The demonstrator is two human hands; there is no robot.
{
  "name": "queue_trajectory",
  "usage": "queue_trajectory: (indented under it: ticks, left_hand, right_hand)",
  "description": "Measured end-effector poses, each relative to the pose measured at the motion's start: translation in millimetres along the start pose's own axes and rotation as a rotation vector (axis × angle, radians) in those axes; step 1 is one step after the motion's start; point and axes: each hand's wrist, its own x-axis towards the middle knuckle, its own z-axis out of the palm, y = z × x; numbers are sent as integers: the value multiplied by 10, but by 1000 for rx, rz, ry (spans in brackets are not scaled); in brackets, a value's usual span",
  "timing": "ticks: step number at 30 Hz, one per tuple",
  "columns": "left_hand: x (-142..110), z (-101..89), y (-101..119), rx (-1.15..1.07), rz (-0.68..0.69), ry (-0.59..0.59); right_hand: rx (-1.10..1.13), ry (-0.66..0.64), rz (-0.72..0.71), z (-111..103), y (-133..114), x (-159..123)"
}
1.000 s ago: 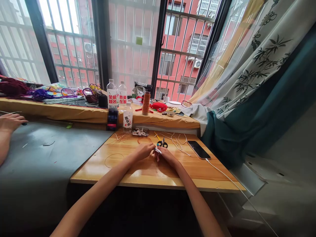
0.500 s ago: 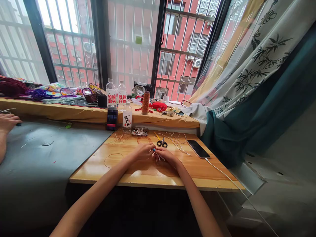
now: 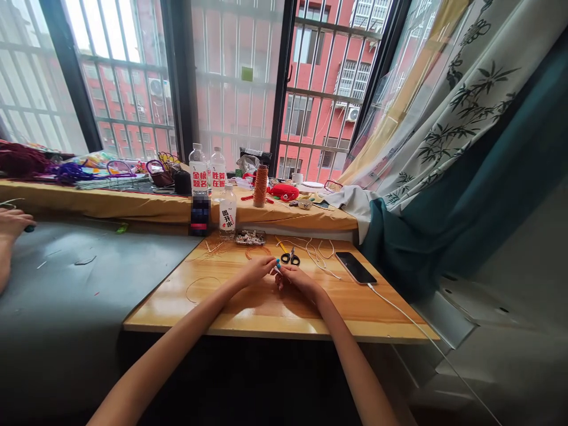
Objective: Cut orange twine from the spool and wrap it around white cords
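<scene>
My left hand (image 3: 256,271) and my right hand (image 3: 296,278) meet over the middle of the wooden table (image 3: 350,307). Both are pinched together around a small blue item (image 3: 278,264) held between the fingertips; it is too small to name. Just beyond the hands lie black-handled scissors (image 3: 291,257), a loop of orange cord (image 3: 258,251) and loose pale cords (image 3: 317,251). A thin cord loop (image 3: 199,287) lies on the table to the left of my left forearm.
A phone (image 3: 355,267) with a white cable lies at the right. Water bottles (image 3: 228,212), a bead tray (image 3: 251,237) and an orange thread spool (image 3: 260,185) stand behind. Another person's hand (image 3: 12,223) rests on the grey surface at far left. Curtains hang at right.
My hands have drawn slightly closer, and the small piece between them now shows a blue tip raised at the fingertips. The other person's hand has slid a little left.
</scene>
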Motion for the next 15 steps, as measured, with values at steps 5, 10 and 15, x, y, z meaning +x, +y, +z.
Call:
queue_trajectory:
  ticks: [5,10,15]
  left_hand:
    - [22,22,16,-163,-41,8]
    - [17,35,41,-271,-95,2]
    - [13,42,45,-301,-118,0]
  right_hand:
    - [-77,18,1,-4,1,-9]
    - [-31,23,25,-11,33,3]
    - [-33,17,11,-10,39,11]
